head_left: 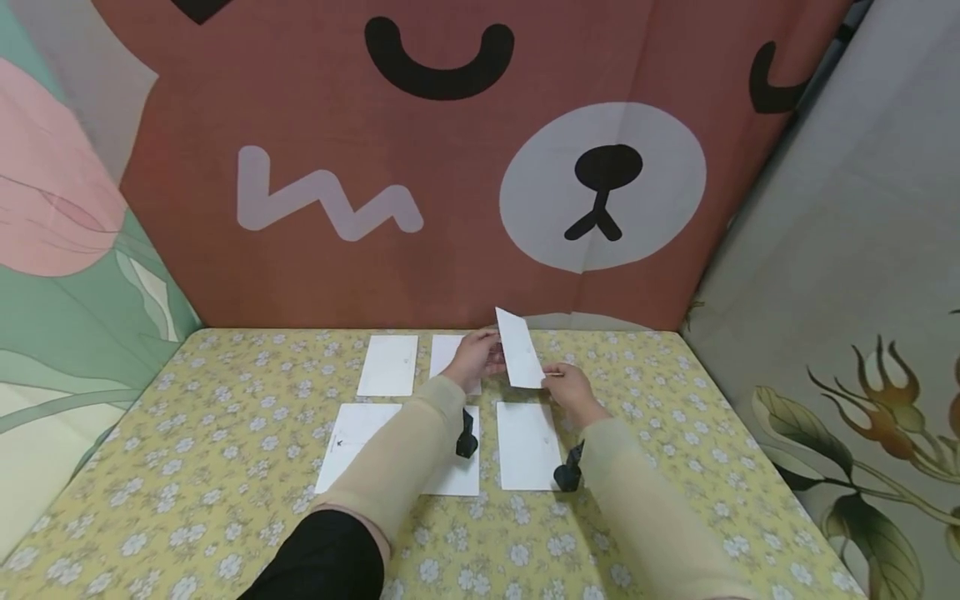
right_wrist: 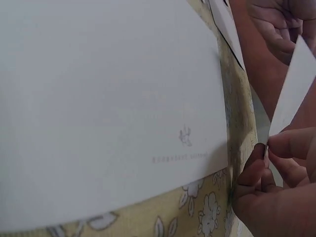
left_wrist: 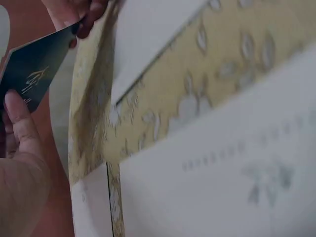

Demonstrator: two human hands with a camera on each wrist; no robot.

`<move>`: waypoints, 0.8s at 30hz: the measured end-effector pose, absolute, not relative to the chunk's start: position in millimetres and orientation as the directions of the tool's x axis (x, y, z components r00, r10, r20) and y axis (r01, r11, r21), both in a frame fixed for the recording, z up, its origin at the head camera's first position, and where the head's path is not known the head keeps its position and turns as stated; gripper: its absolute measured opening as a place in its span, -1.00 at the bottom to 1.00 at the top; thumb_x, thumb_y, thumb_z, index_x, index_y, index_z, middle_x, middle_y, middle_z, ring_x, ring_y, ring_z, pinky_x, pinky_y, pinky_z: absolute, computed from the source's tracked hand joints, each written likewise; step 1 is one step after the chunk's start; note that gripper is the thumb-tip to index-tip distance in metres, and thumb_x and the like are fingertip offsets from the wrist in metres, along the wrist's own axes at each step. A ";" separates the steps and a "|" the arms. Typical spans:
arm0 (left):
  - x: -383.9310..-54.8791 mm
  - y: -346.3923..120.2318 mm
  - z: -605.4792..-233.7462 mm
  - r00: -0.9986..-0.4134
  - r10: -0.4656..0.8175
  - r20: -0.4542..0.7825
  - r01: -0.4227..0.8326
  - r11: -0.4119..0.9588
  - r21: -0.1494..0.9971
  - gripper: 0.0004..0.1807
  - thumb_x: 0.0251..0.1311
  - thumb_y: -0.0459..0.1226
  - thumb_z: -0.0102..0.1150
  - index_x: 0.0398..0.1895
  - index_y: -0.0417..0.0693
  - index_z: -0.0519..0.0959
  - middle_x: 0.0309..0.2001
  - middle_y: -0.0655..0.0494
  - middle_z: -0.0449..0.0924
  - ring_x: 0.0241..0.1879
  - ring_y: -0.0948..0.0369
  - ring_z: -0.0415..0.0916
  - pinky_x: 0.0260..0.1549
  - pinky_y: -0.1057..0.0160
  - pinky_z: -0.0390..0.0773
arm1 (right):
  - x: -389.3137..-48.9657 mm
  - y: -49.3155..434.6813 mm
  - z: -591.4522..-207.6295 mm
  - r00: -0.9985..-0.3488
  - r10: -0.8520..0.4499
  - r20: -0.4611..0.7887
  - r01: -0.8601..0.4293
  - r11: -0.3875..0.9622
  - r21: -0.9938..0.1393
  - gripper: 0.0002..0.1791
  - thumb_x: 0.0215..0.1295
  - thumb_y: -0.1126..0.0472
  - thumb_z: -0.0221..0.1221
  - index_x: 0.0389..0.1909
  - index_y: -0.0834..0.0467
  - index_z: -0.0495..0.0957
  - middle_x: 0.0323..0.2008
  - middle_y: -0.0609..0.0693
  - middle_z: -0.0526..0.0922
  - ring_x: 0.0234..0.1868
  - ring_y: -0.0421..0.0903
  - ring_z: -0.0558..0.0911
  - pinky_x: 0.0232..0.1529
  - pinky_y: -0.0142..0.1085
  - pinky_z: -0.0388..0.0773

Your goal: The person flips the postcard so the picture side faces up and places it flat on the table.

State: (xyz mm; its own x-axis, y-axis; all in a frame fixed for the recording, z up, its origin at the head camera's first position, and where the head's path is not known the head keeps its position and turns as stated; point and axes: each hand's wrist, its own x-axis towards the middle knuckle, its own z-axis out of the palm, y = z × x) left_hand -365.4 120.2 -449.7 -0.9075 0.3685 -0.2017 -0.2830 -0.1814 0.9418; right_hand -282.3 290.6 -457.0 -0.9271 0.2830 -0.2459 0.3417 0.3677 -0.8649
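Note:
A card (head_left: pixel 520 350) is held up off the table, its white face toward the head camera. The left wrist view shows its other face, a dark blue-green side (left_wrist: pixel 38 61) with gold lettering. My left hand (head_left: pixel 472 357) holds it at the left edge, thumb (left_wrist: pixel 17 104) lying on the dark face. At the lower right corner my right hand (head_left: pixel 574 393) pinches it between thumb and fingers (right_wrist: pixel 252 173). Below it lies a white sheet (head_left: pixel 527 450), with a small printed mark in the right wrist view. Another white card (head_left: pixel 444 354) is partly hidden behind my left hand.
A white card (head_left: pixel 387 365) lies at the back left. A wider white sheet (head_left: pixel 356 442) in front is partly covered by my left forearm. The flowered yellow tablecloth (head_left: pixel 247 450) reaches a brown printed curtain (head_left: pixel 337 283) behind. Dark wrist devices (head_left: pixel 467 435) sit by both sleeves.

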 end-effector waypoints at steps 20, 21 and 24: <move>-360.1 130.4 -448.6 -0.914 0.327 -0.241 -0.319 -0.211 0.924 -0.46 0.56 -0.24 0.09 0.50 -0.15 0.27 0.08 -0.14 0.62 -0.14 0.12 0.59 0.11 -0.01 0.56 | -281.7 294.7 -454.4 -0.946 0.016 -0.322 0.323 0.071 -0.944 -0.87 0.55 0.41 0.00 -0.18 0.37 0.51 -0.19 0.05 0.64 -0.17 -0.09 0.51 -0.15 -0.28 0.41; -360.6 130.0 -448.9 -0.921 0.311 -0.235 -0.309 -0.216 0.926 -0.48 0.56 -0.26 0.07 0.48 -0.16 0.29 0.05 -0.13 0.63 -0.18 0.15 0.59 0.09 -0.01 0.57 | -281.3 295.0 -454.0 -0.946 0.010 -0.324 0.323 0.070 -0.944 -0.85 0.56 0.38 0.01 -0.21 0.35 0.52 -0.19 0.05 0.64 -0.17 -0.09 0.51 -0.14 -0.28 0.42; -360.8 129.2 -448.9 -0.935 0.275 -0.226 -0.290 -0.223 0.930 -0.54 0.55 -0.31 0.05 0.44 -0.19 0.32 -0.01 -0.09 0.62 -0.28 0.21 0.58 0.02 0.05 0.59 | -280.1 295.4 -453.5 -0.944 -0.006 -0.329 0.328 0.065 -0.942 -0.79 0.58 0.31 0.03 -0.28 0.34 0.52 -0.26 0.04 0.62 -0.21 -0.09 0.51 -0.18 -0.30 0.42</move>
State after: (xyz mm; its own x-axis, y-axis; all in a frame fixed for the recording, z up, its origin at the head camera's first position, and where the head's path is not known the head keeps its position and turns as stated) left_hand -360.8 129.2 -448.9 -0.9346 0.2749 -0.2258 -0.2905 -0.2232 0.9305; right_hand -280.1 295.4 -453.5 -0.9442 -0.0061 -0.3293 0.3283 0.0647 -0.9424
